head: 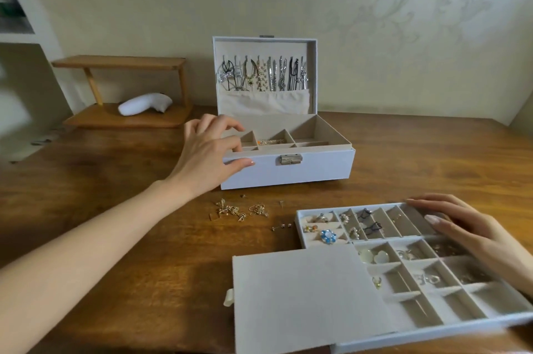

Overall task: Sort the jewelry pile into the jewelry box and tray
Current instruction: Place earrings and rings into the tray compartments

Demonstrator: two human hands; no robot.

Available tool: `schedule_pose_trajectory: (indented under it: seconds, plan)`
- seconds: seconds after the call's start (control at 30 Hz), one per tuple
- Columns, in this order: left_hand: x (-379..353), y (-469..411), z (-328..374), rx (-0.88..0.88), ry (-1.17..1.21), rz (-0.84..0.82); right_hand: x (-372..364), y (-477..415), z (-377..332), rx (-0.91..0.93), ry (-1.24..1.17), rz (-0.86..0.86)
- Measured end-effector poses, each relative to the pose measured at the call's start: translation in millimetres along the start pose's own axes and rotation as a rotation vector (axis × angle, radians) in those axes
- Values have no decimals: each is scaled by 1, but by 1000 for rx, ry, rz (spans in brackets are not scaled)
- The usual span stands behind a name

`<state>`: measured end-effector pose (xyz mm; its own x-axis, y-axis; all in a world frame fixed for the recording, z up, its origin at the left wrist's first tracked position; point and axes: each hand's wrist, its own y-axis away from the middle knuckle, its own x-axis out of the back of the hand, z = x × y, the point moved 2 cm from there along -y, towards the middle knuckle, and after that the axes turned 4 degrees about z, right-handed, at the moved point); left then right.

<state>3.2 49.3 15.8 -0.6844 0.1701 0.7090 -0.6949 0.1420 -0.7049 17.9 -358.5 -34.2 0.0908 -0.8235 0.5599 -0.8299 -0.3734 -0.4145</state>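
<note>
Though the left hand (207, 151) curls over the box's (288, 172) front-left corner, whether it pinches anything I cannot tell; the right hand (467, 226) lies flat and relaxed on the tray (298, 228). With the pile (239, 211) at the box's six o'clock, lifting one piece at a time should avoid tangles.
</note>
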Motion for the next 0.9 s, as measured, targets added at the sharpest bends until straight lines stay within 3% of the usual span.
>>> schedule_pose_trajectory:
  seconds: [0.03,0.17,0.43,0.6,0.77,0.9]
  plan:
    - [1,-3,-2,11,2,-9,8,-10,-6,11,19,-124]
    - [-4,-1,-7,-13,-13,-56,13,-18,7,-75,79,-66]
    - [-14,-5,-11,47,-14,-66,7,-13,10,-56,94,-90]
    - [-1,9,10,-8,75,36,7,-14,8,-51,79,-97]
    - [-5,32,39,-105,267,-442,7,-14,6,-69,67,-75]
    - [-13,32,39,-84,264,-466,5,-13,5,-75,80,-75]
